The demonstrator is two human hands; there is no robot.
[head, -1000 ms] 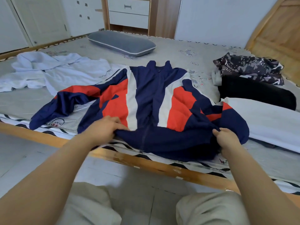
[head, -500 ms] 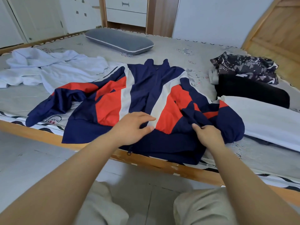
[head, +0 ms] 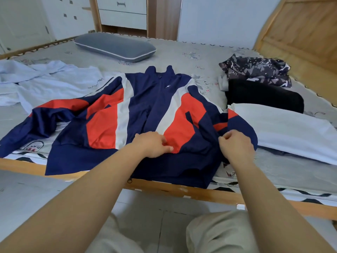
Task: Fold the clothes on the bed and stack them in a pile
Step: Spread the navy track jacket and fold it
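Since half a second ago, the left hand [head: 152, 144] has slid right across the jacket [head: 145, 114] spread on the bed [head: 182, 57]. Both hands pinch its fabric, the right hand [head: 235, 145] at the right side

Nothing legible from my feed. Small dark lettering on the pale blue garment [head: 54, 84], possibly a brand, too blurred to read.

The jacket [head: 138, 114] hides its own right sleeve end beneath the right hand [head: 235, 145], whose fingertips are buried in cloth. Far left of the left hand [head: 151, 145], a pale shirt [head: 45, 83] runs off frame.
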